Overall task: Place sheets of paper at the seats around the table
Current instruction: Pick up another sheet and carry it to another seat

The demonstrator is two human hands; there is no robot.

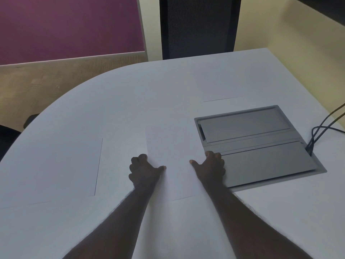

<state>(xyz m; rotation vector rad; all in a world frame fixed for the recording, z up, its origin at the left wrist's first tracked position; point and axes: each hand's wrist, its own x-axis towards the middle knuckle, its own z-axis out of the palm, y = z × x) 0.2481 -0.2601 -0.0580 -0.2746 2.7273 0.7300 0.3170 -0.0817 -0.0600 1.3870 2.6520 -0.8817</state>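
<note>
A white sheet of paper [173,146] is held between my two hands over the white table [130,94]. My left hand [143,171] grips its left edge, thumb on top. My right hand [211,167] grips its right edge the same way. A second sheet [56,165] lies flat on the table at the left. A third sheet [220,83] lies at the far side, in front of a black chair back [197,27].
A grey metal cable box [261,146] with hinged lids is set into the table at the right, right beside my right hand. Dark cables [321,131] run out of it to the right. A dark chair part [11,135] shows at the left edge.
</note>
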